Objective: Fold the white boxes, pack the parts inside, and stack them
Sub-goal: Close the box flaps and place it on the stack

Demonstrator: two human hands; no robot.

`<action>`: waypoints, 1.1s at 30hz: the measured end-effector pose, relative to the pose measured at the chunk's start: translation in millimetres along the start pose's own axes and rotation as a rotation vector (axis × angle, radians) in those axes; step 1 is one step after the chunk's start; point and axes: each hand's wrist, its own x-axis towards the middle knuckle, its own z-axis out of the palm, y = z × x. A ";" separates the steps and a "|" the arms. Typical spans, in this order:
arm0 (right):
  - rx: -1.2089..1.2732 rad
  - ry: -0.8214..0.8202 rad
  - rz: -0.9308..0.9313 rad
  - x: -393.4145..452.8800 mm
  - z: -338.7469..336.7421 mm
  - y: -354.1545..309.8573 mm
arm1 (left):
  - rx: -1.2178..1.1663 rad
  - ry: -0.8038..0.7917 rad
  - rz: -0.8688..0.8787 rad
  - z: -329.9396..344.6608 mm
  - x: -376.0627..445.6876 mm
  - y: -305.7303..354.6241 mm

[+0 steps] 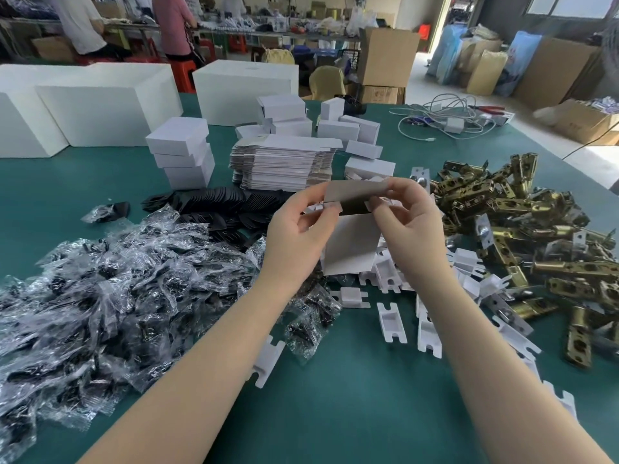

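Both hands up over the table's middle, holding one white box [351,242] between them: left hand [298,236] pinches its left flap, right hand [412,226] pinches the right flap, top end open. Flat box blanks [284,162] stacked toward the far edge, folded boxes [182,152] left of them. Brass latches [522,222] heaped along the right edge, bagged screws [100,283] along the left, white plastic inserts [392,316] near the middle

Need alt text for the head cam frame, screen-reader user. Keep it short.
Two bare hands hold a half-folded white box above a green table, the left hand and right hand each pinching a top flap. Clear bagged black parts lie at left, brass latches at right, flat box blanks behind.
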 end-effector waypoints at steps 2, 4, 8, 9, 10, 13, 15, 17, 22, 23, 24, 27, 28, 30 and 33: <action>-0.048 -0.024 -0.062 -1.3 -1.9 1.3 | 0.021 -0.016 -0.015 -2.9 1.2 -0.9; -0.085 -0.039 -0.118 -2.5 -3.7 1.9 | 0.059 -0.043 0.018 -4.7 1.2 -1.4; -0.150 -0.074 -0.177 -3.4 -7.4 4.2 | 0.179 -0.083 0.147 -8.4 0.6 -0.1; -0.162 -0.078 -0.188 -3.6 -8.2 6.2 | 0.221 -0.094 0.189 -9.6 1.2 -0.6; -0.166 -0.083 -0.191 -3.8 -8.9 7.9 | 0.256 -0.108 0.230 -11.0 1.8 -1.8; -0.133 -0.108 -0.167 -5.5 -10.8 10.5 | 0.278 -0.167 0.282 -17.6 3.9 -7.1; -0.142 -0.121 -0.175 -6.4 -11.8 11.0 | 0.277 -0.222 0.258 -21.4 4.1 -11.1; -0.149 -0.131 -0.179 -6.8 -12.3 10.3 | 0.279 -0.225 0.229 -21.9 2.6 -10.4; -0.133 -0.157 -0.145 -3.3 -14.0 12.4 | 0.210 -0.175 0.232 -16.8 1.9 -6.8; -0.138 -0.159 -0.147 -2.6 -14.5 12.7 | 0.208 -0.174 0.223 -16.4 1.9 -7.1; -0.148 -0.156 -0.156 -2.0 -14.9 12.9 | 0.214 -0.172 0.216 -16.4 2.2 -7.5; -0.187 -0.153 -0.188 -1.2 -15.2 13.3 | 0.283 -0.160 0.248 -17.0 3.5 -7.7; -0.202 -0.157 -0.202 -1.0 -15.2 13.4 | 0.306 -0.158 0.264 -17.0 4.1 -8.1; -0.225 -0.160 -0.230 -0.9 -15.2 13.3 | 0.343 -0.154 0.278 -16.7 5.1 -9.6; -0.260 -0.132 -0.274 -0.7 -14.7 12.2 | 0.356 -0.128 0.288 -14.2 4.6 -11.4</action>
